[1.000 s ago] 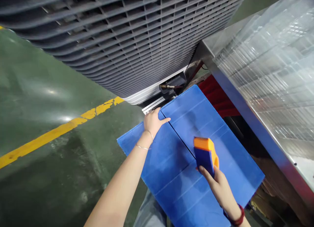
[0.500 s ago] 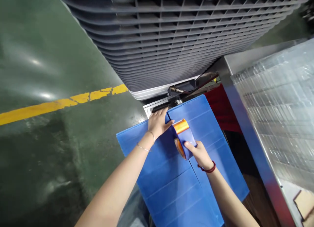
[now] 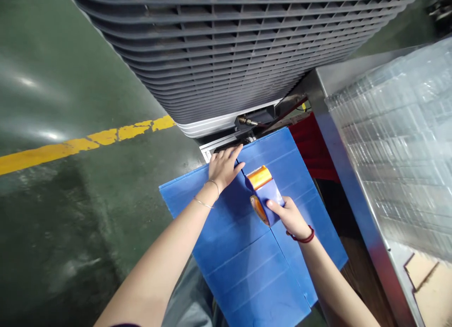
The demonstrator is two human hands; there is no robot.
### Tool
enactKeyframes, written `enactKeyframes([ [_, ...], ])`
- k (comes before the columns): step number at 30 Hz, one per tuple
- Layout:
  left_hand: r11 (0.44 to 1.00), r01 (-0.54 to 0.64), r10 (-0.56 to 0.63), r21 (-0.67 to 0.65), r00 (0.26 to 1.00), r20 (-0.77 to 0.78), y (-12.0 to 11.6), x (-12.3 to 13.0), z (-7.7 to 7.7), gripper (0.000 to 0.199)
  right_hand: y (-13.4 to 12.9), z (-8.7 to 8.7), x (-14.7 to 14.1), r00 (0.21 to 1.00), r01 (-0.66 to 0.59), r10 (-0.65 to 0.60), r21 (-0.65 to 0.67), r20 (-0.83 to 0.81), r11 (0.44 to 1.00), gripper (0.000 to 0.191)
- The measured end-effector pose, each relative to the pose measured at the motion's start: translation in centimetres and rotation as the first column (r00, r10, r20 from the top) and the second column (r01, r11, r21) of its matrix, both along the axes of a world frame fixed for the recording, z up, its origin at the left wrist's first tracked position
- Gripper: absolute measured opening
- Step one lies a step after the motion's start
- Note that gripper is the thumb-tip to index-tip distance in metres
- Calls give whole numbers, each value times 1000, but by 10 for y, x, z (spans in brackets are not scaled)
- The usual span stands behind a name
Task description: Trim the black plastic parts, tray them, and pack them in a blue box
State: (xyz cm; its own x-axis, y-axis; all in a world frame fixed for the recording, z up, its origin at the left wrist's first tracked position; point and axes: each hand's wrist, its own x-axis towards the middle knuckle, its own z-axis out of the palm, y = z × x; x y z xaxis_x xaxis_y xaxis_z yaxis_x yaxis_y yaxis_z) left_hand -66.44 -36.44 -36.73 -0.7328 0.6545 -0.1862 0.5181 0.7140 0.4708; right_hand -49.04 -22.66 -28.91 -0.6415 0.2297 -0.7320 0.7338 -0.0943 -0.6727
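A blue box [image 3: 243, 270] with two top flaps lies before me, a narrow seam running between them. My left hand [image 3: 223, 168] rests spread on the far edge of the left flap, close to the seam, fingers reaching over the edge. In my right hand [image 3: 290, 217] is a blue tape dispenser [image 3: 271, 195] with a roll of orange tape, held above the seam, its front end pointing toward my left hand. The thumb lies on the dispenser's side; the other fingers are mostly hidden behind it.
A tall dark grey slatted unit [image 3: 226, 49] stands just beyond the box. To the right, a metal table [image 3: 348, 176] carries a stack of clear plastic trays [image 3: 395, 143] and brown cardboard pieces [image 3: 431, 284]. Green floor with a yellow line [image 3: 70, 148] lies left.
My left hand has lifted its thumb away from the dispenser's front and spread along the box edge. The dispenser stays over the seam in my right hand. The whole view has shifted slightly.
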Motion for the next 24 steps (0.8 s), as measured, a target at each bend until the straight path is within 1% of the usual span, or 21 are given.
enactKeyframes([
  [3,999,22,-23,46,1000,9,-2,0,0,61,-4,-9,0,1000,-17,17,-5,4,1000,71],
  [4,996,20,-21,89,1000,12,-3,-1,2,61,-5,-13,0,1000,-19,19,-1,4,1000,71],
  [6,974,-22,15,226,999,32,-6,-3,9,58,-6,-19,0,1000,-18,18,5,4,1000,71],
  [7,951,-56,35,305,997,74,-7,-4,14,52,-5,-22,1,1000,-14,14,7,4,1000,71],
  [8,923,-98,40,373,986,160,-7,-5,19,45,-5,-24,1,1000,-10,10,8,5,1000,71],
  [9,897,-148,22,417,956,293,-7,-6,25,40,-4,-25,3,1000,-6,6,7,6,1000,71],
  [10,883,-200,-17,424,890,456,-7,-7,31,39,-4,-26,4,1000,-2,2,5,7,1000,70],
  [11,890,-234,-66,391,783,619,-6,-7,35,43,-4,-27,5,1000,1,-1,2,8,1000,70],
  [12,913,-240,-102,330,648,755,-4,-8,39,48,-4,-27,6,1000,4,-4,0,9,1000,70],
  [13,939,-222,-115,262,513,850,-3,-8,42,53,-4,-27,7,1000,6,-6,-4,10,1000,69],
  [14,961,-191,-110,202,405,908,-1,-8,43,55,-4,-27,8,1000,8,-8,-8,10,1000,69],
  [15,974,-162,-96,157,333,938,1,-8,44,57,-5,-27,8,1000,10,-10,-14,9,1000,69],
  [17,980,-168,-62,106,247,967,3,-10,44,61,-6,-28,9,1000,13,-13,-25,7,1000,69],
  [19,970,-227,-38,83,195,980,4,-12,43,63,-6,-28,10,1000,11,-11,-42,4,999,69],
  [21,966,-248,-25,67,170,985,4,-16,41,60,-7,-29,12,1000,9,-9,-60,0,998,68],
  [24,982,-186,-17,46,156,988,2,-20,37,49,-8,-30,14,1000,11,-12,-79,-10,997,67],
])
